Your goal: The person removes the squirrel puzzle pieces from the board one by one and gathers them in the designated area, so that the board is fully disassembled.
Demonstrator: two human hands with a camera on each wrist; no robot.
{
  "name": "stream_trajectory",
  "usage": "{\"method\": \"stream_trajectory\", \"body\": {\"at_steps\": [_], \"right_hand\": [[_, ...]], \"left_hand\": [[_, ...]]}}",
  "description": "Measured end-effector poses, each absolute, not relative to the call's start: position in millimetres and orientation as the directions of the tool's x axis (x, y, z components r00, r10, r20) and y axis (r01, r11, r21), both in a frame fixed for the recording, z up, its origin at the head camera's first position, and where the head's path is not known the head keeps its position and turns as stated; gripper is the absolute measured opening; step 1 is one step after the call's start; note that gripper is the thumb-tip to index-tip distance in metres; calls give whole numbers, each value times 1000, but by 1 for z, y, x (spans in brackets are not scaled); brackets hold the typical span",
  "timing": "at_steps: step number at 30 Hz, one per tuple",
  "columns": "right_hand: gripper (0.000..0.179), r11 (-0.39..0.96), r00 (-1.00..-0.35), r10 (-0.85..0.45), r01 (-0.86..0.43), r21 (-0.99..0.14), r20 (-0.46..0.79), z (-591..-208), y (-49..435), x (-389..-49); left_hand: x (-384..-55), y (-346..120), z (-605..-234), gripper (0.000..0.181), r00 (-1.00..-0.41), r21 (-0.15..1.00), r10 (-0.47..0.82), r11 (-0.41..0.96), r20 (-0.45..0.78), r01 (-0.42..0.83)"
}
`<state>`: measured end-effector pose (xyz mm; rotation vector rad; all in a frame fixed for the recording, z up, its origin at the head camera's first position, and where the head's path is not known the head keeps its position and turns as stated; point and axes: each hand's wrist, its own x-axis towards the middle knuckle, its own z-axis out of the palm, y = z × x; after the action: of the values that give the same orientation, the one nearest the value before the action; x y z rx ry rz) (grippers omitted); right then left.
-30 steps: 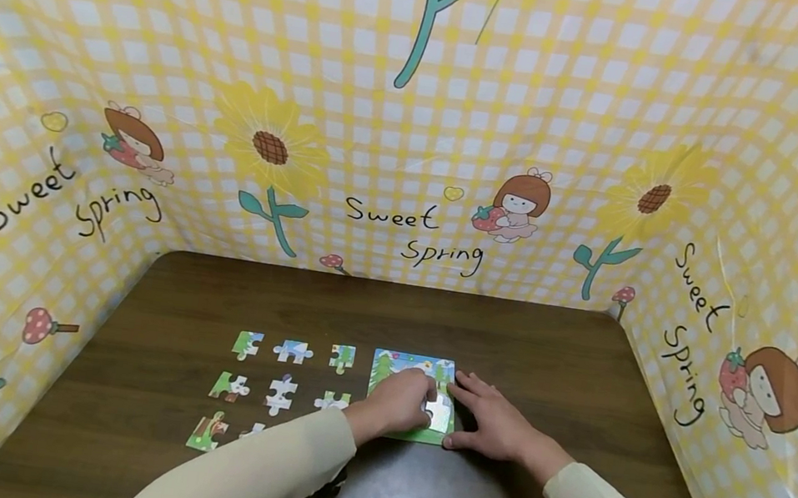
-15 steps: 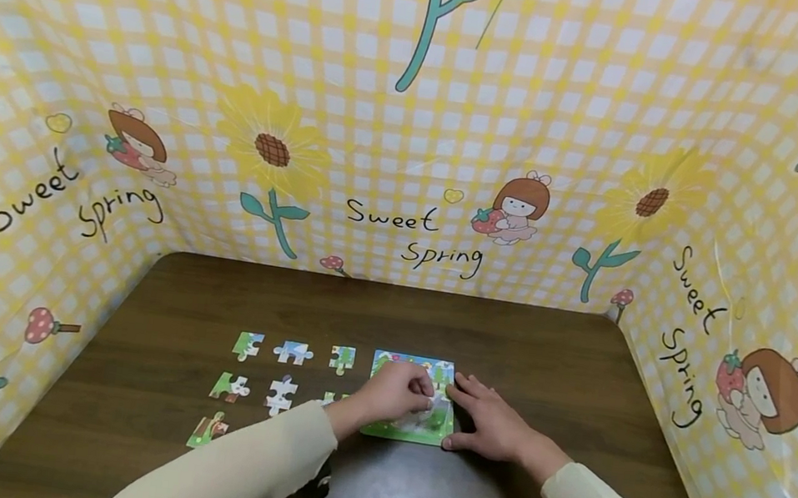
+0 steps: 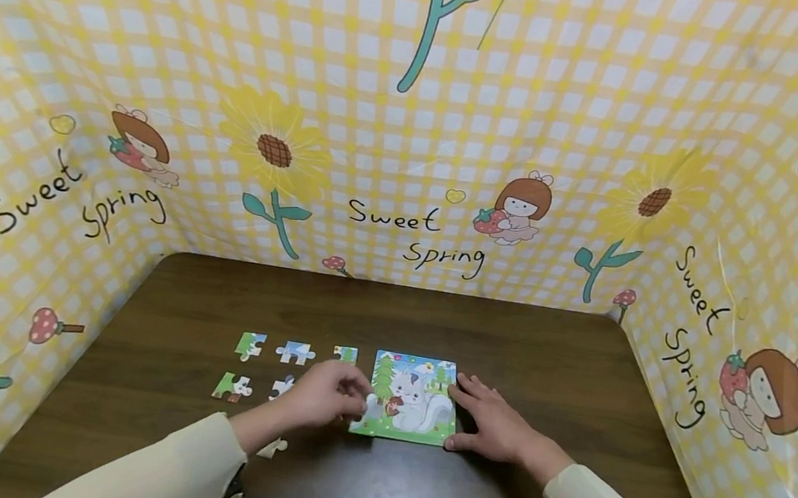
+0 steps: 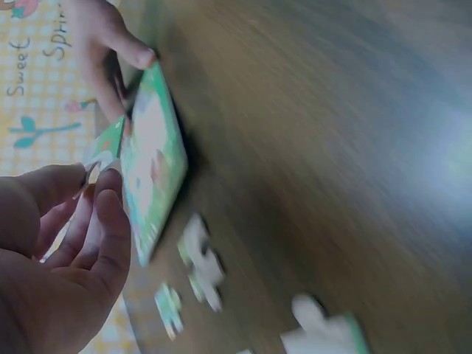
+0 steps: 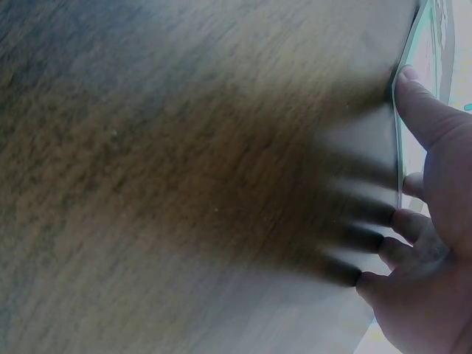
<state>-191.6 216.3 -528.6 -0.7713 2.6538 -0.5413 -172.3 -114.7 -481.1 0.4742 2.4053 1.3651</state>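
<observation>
A square picture board (image 3: 412, 434), showing a white squirrel among green trees, lies on the dark table. Between thumb and fingertips my left hand (image 3: 326, 398) pinches a jigsaw piece (image 4: 109, 142) with a green edge. In the head view this piece overlaps the board's lower left edge, and the fingers cover part of it. My right hand (image 3: 493, 420) rests at the board's right side, its thumb at the lower corner and its fingers spread along the edge. In the right wrist view the thumb (image 5: 420, 107) touches the board's rim.
Several loose jigsaw pieces lie left of the board, among them a green and blue one (image 3: 250, 345), a blue one (image 3: 295, 352) and a green and white one (image 3: 232, 386). My left arm hides others. A yellow checked cloth (image 3: 411, 158) encloses the brown table (image 3: 390, 315).
My left hand has lifted a piece off the board's picture and carried it left to the board's edge, uncovering the squirrel. The right hand has stayed in place.
</observation>
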Motion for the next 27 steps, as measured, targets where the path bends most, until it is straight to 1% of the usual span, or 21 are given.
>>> {"method": "stream_trajectory", "body": {"at_steps": [3, 7, 10, 14, 18, 22, 27], "right_hand": [[90, 782, -801, -564, -440, -442, -201, -528, 217, -191], [91, 785, -800, -563, -438, -438, -208, -528, 218, -190], [90, 787, -801, -560, -435, -439, -211, -527, 219, -190], [90, 789, -805, -556, -432, -437, -206, -526, 220, -189], [90, 785, -802, -561, -439, -438, -202, -526, 220, -189], [90, 781, -801, -565, -440, -443, -200, -526, 218, -188], [89, 783, -802, -563, -438, -441, -202, -526, 216, -189]], "left_hand": [[-166, -134, -483, 10, -886, 846, 446, 514, -124, 141], [-154, -151, -487, 6, -877, 846, 457, 517, -149, 127], [-146, -156, -493, 5, -866, 858, 468, 505, -179, 96], [-142, -157, -503, 7, -857, 857, 481, 506, -188, 96], [-142, -156, -510, 8, -862, 825, 475, 549, -177, 133], [-141, -155, -513, 10, -867, 768, 476, 607, -148, 202], [-140, -153, -515, 16, -882, 657, 464, 691, -83, 302]]}}
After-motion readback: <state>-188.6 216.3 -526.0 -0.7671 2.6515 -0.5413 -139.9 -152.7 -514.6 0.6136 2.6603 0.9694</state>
